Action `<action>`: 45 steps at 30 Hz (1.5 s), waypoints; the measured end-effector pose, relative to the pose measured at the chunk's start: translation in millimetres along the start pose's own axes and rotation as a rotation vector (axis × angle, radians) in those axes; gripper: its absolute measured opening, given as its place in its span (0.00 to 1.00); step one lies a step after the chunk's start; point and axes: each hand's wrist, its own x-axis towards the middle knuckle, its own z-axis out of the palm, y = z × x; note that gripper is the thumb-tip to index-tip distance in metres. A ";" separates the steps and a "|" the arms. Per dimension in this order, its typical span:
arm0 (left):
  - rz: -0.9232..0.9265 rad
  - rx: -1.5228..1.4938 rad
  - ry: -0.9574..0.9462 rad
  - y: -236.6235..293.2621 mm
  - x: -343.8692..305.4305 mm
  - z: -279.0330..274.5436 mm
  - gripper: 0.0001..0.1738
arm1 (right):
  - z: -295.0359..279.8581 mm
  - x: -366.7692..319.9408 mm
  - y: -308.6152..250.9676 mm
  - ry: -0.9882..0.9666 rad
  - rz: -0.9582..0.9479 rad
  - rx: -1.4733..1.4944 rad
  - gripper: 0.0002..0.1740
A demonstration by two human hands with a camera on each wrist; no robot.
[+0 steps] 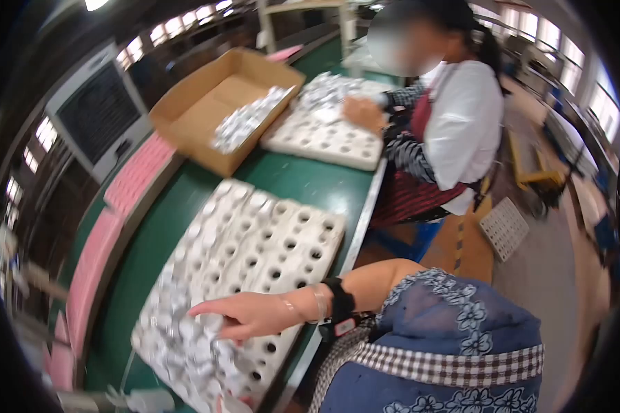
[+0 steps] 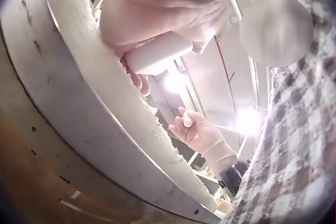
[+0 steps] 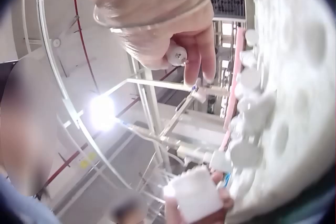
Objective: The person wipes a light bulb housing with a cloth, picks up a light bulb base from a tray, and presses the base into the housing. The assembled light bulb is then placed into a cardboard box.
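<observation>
My right hand (image 1: 251, 316) is over a heap of small white pieces (image 1: 176, 337) on a white foam board (image 1: 289, 265) with rows of round holes. In the right wrist view, that hand (image 3: 163, 37) holds a small white rounded piece (image 3: 177, 55) with a metal bit at its end, between thumb and fingers. My left hand (image 2: 163, 8), by the foam board's edge, grips a smooth white block (image 2: 157, 53). The block's face (image 3: 197, 195) shows low in the right wrist view. In the head view, only part of the left hand (image 1: 233, 403) appears at the bottom edge.
A cardboard box (image 1: 193, 113) with white pieces in it stands ahead on the green table (image 1: 303, 180). Beyond, another person (image 1: 455, 124) works over a second foam board (image 1: 324, 144). Pink foam strips (image 1: 93, 275) line the left side. A holed board (image 1: 504, 227) is on the floor.
</observation>
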 end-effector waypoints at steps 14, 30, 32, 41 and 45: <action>0.757 1.029 -0.033 52.7 21.5 72.2 0.20 | 60.7 -19.3 67.2 -0.057 0.112 0.150 0.17; 0.714 1.130 0.110 43.4 36.8 71.6 0.16 | 60.7 -20.6 75.3 -0.039 -0.040 0.006 0.15; 0.682 1.066 0.188 42.6 31.6 69.7 0.18 | 61.3 -21.5 74.9 -0.004 0.050 0.163 0.16; 0.707 1.146 0.198 38.7 28.8 55.9 0.21 | 58.9 -22.7 78.5 -0.065 0.059 0.132 0.20; 0.765 1.065 -0.038 51.4 18.1 74.2 0.21 | 52.3 -18.2 65.4 -0.161 -0.166 -0.397 0.25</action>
